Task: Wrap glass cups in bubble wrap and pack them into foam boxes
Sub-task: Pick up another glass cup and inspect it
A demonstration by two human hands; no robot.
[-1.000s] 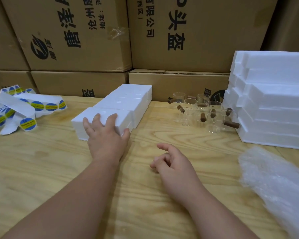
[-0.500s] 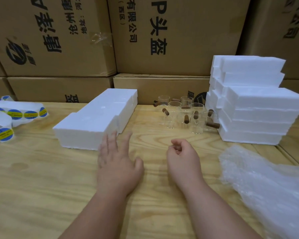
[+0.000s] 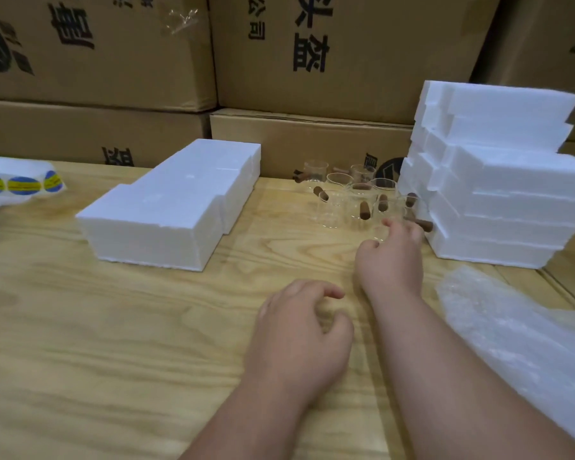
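Glass cups (image 3: pixel 352 197) with brown handles stand clustered at the back of the wooden table (image 3: pixel 113 327), between a low row of foam boxes (image 3: pixel 166 210) and a taller foam stack (image 3: pixel 498 180). The right hand (image 3: pixel 390 257) reaches the nearest cup; whether it grips cannot be told. The left hand (image 3: pixel 299 333) rests loosely curled, holding nothing. Bubble wrap (image 3: pixel 518 333) lies at right, stickers (image 3: pixel 17 184) at far left.

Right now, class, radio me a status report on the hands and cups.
Right hand reaching at nearest cup, grip unclear. Left hand idle, holding nothing. Foam stack crowds the cups.
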